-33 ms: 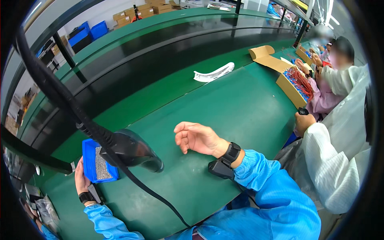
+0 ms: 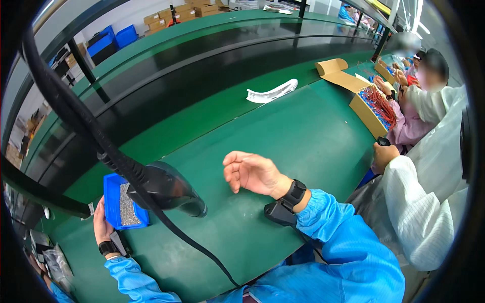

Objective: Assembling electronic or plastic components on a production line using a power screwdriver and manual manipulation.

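Observation:
My left hand [image 2: 102,222] is closed along the left side of a blue plastic bin [image 2: 112,194]. Inside the bin lie many small grey metal-looking pieces [image 2: 129,209], too small to name. To the right of the bin hangs a black corded tool [image 2: 166,187] with a rounded body and tapered nose; it covers part of the bin's right side. My right hand [image 2: 252,172] hovers over the green bench, palm turned inward, fingers loosely curled and apart with nothing visible in them. Black straps with small dark units [image 2: 279,214] sit at both wrists.
A curved white plastic part [image 2: 273,92] lies toward the far side of the green bench [image 2: 298,136]. At the right, a cardboard box [image 2: 369,113] holds red wires and blue parts, near co-workers. A thick black cable [image 2: 76,106] crosses the left side.
The whole view has shifted very slightly. My right hand sits a touch farther up and right in the picture; my left hand stays at the bin.

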Tool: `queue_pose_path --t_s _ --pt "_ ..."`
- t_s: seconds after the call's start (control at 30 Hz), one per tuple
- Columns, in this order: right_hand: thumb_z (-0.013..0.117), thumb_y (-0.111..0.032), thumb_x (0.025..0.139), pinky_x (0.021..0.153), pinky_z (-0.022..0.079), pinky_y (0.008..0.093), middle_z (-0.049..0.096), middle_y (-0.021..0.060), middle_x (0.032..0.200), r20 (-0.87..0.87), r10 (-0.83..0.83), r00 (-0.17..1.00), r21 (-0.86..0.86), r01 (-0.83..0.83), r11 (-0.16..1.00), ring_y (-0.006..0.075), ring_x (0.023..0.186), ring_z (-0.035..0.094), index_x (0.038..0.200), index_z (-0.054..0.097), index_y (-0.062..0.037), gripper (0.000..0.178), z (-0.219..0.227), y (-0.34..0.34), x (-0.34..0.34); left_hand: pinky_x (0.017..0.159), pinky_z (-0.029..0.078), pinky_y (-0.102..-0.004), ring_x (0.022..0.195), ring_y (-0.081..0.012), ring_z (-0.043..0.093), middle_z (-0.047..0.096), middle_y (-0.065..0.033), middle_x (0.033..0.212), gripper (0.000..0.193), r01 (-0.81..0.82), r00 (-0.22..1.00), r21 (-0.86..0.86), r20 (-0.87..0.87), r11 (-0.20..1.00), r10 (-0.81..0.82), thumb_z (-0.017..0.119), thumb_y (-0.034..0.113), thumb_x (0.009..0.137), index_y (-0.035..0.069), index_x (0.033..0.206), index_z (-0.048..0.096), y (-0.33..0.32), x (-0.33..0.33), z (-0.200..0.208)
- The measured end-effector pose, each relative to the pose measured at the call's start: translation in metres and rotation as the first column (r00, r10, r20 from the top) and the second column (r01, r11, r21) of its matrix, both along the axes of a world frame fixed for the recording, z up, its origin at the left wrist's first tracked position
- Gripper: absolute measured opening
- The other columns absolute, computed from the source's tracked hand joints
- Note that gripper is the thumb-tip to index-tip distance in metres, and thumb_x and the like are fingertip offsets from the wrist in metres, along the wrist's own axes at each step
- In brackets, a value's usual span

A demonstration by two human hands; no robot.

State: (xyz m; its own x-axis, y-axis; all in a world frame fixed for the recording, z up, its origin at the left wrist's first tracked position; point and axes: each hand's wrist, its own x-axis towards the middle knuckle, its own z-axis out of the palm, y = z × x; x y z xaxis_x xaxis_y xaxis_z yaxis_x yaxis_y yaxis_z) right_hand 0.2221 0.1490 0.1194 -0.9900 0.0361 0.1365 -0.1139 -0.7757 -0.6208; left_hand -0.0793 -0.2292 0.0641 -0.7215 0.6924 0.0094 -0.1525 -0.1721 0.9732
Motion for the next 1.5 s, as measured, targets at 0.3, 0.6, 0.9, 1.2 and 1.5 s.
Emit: queue_pose_path --t_s 0.3,0.6,0.9,1.2,1.5 --pt "0.05 -0.024 0.083 0.06 0.047 0.0256 0.058 0.0115 0.083 -0.119 -0.136 0.984 0.303 0.166 0.938 0.0165 0.064 0.058 0.098 0.05 -0.0014 0.027 0.038 0.008 0.013 0.092 0.037 -0.0296 0.108 -0.0179 0.046 0.045 -0.0123 0.12 0.043 0.026 0.999 0.043 0.032 0.999 -0.028 0.041 0.024 0.089 -0.004 0.122 0.035 -0.008 -0.004 -0.005" --pt "0.057 -0.016 0.079 0.053 0.047 0.0229 0.055 0.0053 0.082 0.323 -0.451 0.832 0.696 0.114 0.709 0.0126 0.064 0.058 0.094 0.052 -0.0002 0.022 -0.03 0.041 -0.014 0.093 0.034 -0.0315 0.107 -0.0196 0.045 0.046 -0.0109 0.119 0.044 0.03 0.999 0.023 -0.026 0.999 -0.03 0.04 0.027 0.089 -0.002 0.122 0.036 0.003 -0.003 0.0" --pt "0.057 -0.015 0.078 0.051 0.048 0.0237 0.055 0.0069 0.082 0.276 -0.471 0.838 0.738 0.128 0.662 0.0131 0.062 0.058 0.092 0.052 0.0011 0.022 -0.04 0.042 -0.014 0.074 0.045 -0.0275 0.082 -0.0151 0.056 0.059 -0.009 0.094 0.033 -0.081 0.995 -0.045 0.056 0.996 0.083 0.039 0.028 0.091 -0.001 0.098 0.052 0.0 -0.001 0.0" --pt "0.057 -0.015 0.077 0.051 0.048 0.0233 0.056 0.0066 0.081 0.247 -0.443 0.862 0.736 0.131 0.664 0.0124 0.061 0.058 0.089 0.053 0.0003 0.02 -0.04 0.037 -0.017 0.09 0.039 -0.0309 0.103 -0.0177 0.048 0.046 -0.0122 0.118 0.044 -0.001 0.997 0.015 -0.075 1.0 0.002 0.045 0.02 0.087 -0.003 0.123 0.034 0.005 0.002 0.006" --pt "0.055 -0.017 0.078 0.052 0.048 0.0228 0.055 0.0059 0.082 0.264 -0.463 0.846 0.769 0.105 0.63 0.0119 0.061 0.058 0.089 0.053 0.0003 0.02 -0.031 0.035 -0.013 0.086 0.039 -0.0381 0.1 -0.0253 0.048 0.047 -0.0145 0.114 0.042 -0.311 0.95 -0.193 -0.041 0.931 0.309 0.051 0.022 0.084 -0.004 0.116 0.042 0.006 0.011 0.027"
